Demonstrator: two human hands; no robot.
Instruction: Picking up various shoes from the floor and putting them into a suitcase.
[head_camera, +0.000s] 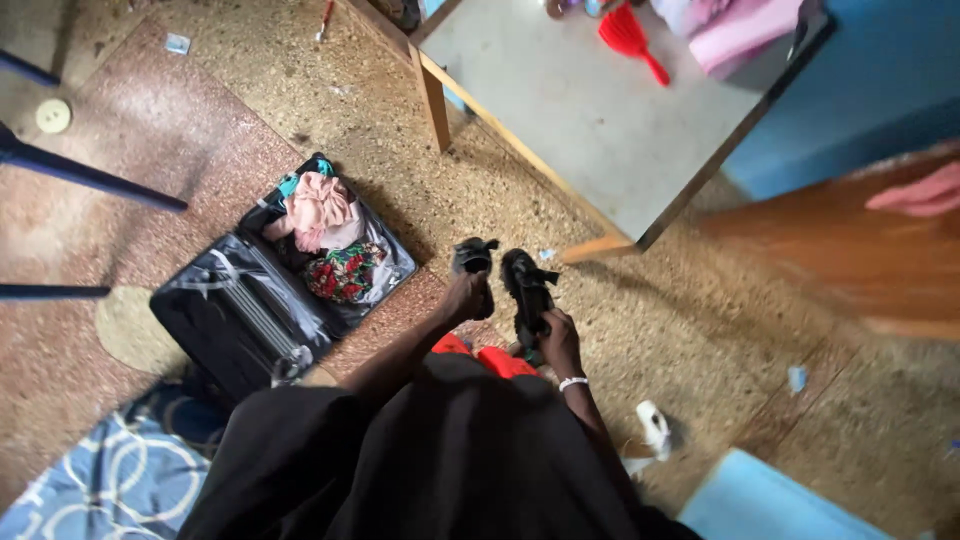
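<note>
Two black sandals (505, 275) (strappy), side by side; held above speckled floor.

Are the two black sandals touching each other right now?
Apart. The head view shows a strip of speckled floor between the left sandal, gripped by the left hand, and the right sandal, held by the right hand.

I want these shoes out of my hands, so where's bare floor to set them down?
Bare floor lies ahead of the left hand and right hand with their black shoes, between the open suitcase and the table leg. More lies right, below the table. The suitcase is crowded with clothes.
</note>
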